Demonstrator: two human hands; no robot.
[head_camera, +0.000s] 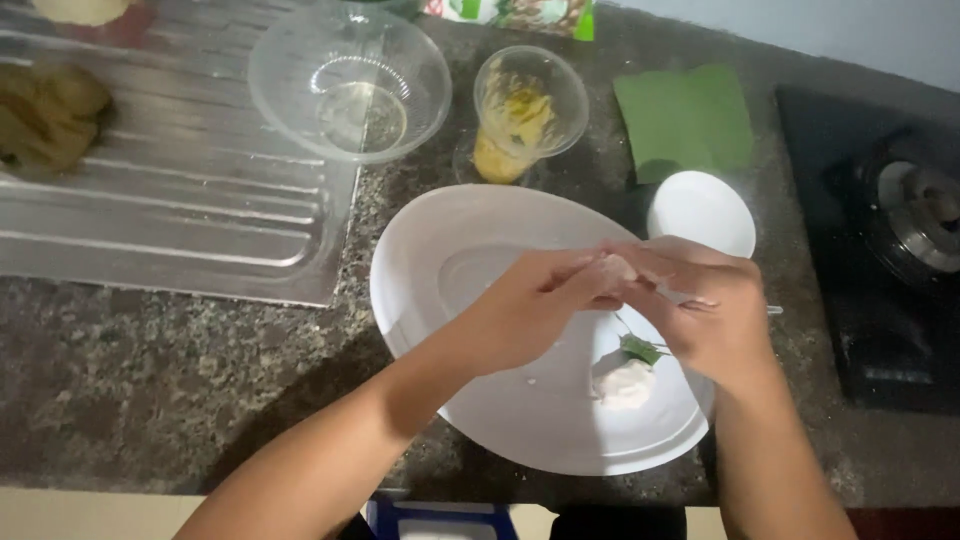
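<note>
- A dull yellow-brown crumpled cloth (45, 115) is seen at the far left, lying on the ribbed stainless-steel draining board (180, 210)
- A wide clear plastic bowl (349, 82) is set at the board's right edge, with only a trace of clear liquid in it
- A clear plastic cup (527, 110) smeared inside with yellow paste is placed just right of the bowl, on the speckled dark granite counter (150, 370)
- The left hand (535, 305) is held over the large white round plate (450, 260); its fingertips are pinched narrowly on a small pale pink lump of dough (612, 272)
- The same lump is gripped from the other side by the right hand (710, 310), fingers curled close, so the piece is kept in the air above the plate, between both hands
- A finished pale dumpling topped with a green leaf sliver (628, 375) is laid on the plate just below the hands
- The step in hand is judged to be shaping; a gentle, even pinch is called for, then a free spot on the plate
- A small white round dish (700, 210), a flat green square leaf piece (685, 120) and a black gas hob (890, 240) are found to the right
</note>
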